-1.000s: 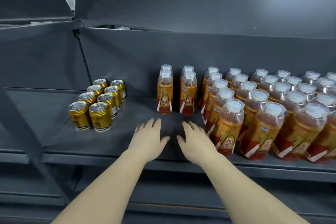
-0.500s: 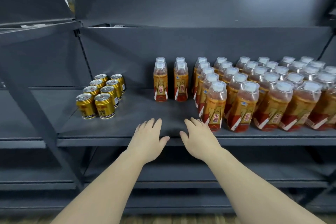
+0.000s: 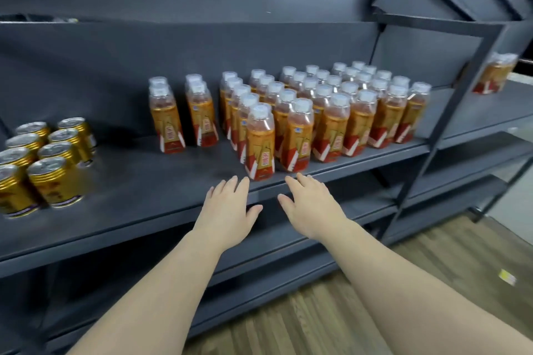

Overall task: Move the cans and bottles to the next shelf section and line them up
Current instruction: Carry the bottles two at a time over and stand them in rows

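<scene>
Dark grey metal shelving, wood-plank floor

Open shelf gap between cans and dense bottle block, two short bottle rows behind

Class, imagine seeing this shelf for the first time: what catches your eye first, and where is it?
A dense block of orange drink bottles with white caps fills the right half of the grey shelf. A cluster of gold cans stands at its left end. The left hand and right hand hover open at the front edge, holding nothing.

Shiny cans, seemingly plastic bottles, matt shelf
</scene>
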A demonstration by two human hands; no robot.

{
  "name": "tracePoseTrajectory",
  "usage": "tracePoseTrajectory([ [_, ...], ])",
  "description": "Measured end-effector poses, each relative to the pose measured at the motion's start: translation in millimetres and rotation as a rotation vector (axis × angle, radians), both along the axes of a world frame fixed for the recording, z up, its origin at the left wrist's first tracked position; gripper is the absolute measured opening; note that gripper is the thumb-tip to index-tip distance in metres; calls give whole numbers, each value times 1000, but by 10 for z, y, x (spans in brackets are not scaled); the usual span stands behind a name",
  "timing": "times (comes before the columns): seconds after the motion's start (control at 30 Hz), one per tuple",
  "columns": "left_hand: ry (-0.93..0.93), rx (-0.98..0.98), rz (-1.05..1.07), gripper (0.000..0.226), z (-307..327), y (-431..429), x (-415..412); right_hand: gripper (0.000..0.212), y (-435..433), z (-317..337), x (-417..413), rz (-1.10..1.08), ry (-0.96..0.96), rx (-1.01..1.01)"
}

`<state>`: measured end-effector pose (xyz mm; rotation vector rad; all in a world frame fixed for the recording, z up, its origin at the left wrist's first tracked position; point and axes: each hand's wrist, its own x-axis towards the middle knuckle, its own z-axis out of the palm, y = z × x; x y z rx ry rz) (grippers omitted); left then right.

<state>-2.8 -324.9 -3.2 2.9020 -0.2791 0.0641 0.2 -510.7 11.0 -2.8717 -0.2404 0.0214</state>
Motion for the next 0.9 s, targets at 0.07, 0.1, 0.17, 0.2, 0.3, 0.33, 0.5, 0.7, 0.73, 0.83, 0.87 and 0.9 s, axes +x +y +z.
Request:
tracePoseTrajectory([
  [0.07,-19,-13,-78,68,20,-258,14,58,-252,-3,-83,-76,15,-3],
  [0.1,-22,-15,-115,68,31,-395,18,58,-383,-6,-122,-114,19,-3],
  [0.17,-20,-2,-179,69,47,-672,11,59,-651,-10,-198,-183,24,-11],
  [0.2,-20,9,-209,69,57,-814,12,59,-786,-8,-228,-213,21,-14],
  [0.3,-29,22,-274,69,84,-1230,33,58,-1183,-5,-290,-277,-4,-19],
  [0.33,-33,29,-288,69,94,-1368,49,58,-1319,-7,-299,-292,-14,-20],
  [0.5,-57,42,-337,69,144,-2150,159,55,-2080,10,-347,-350,-46,-13],
  [0.7,-90,49,-399,62,242,-3160,173,47,-3029,66,-408,-419,-70,2],
  [0.73,-93,52,-405,60,248,-3311,171,47,-3177,77,-425,-428,-66,-3],
  [0.83,-107,53,-427,59,258,-3757,203,50,-3619,92,-453,-455,-77,-15],
  [0.87,-108,52,-435,60,256,-3898,224,51,-3760,93,-456,-472,-76,-14],
  [0.9,-105,52,-446,60,255,-4040,241,52,-3896,93,-462,-492,-73,-11],
])
